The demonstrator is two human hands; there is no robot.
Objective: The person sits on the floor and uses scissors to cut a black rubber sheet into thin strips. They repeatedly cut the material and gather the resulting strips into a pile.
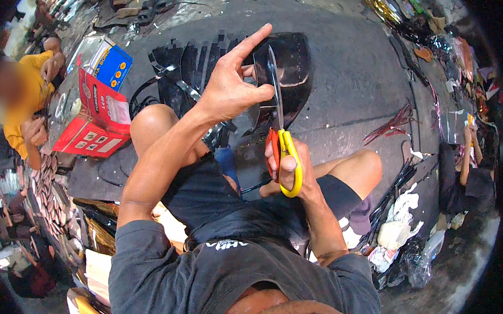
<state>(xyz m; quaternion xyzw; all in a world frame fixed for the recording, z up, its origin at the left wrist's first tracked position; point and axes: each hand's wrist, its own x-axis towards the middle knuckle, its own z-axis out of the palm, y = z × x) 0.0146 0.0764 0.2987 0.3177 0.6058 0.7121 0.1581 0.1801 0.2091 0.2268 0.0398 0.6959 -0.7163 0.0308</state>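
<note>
My right hand [288,168] grips scissors [284,142] with orange and yellow handles, blades pointing up and away from me. The blades meet a shiny black sheet [292,61] that my left hand [233,81] pinches by its near edge, index finger stretched upward. The sheet's left part is cut into several narrow strips [179,66]. I sit on the dark floor with both bare knees raised on either side of my hands.
A red cardboard box [95,121] and a blue box [110,62] lie at the left, next to a person in a yellow shirt [25,97]. Another person sits at the right [469,176]. Dark red strips [391,125] and white crumpled scraps [397,229] lie on the floor.
</note>
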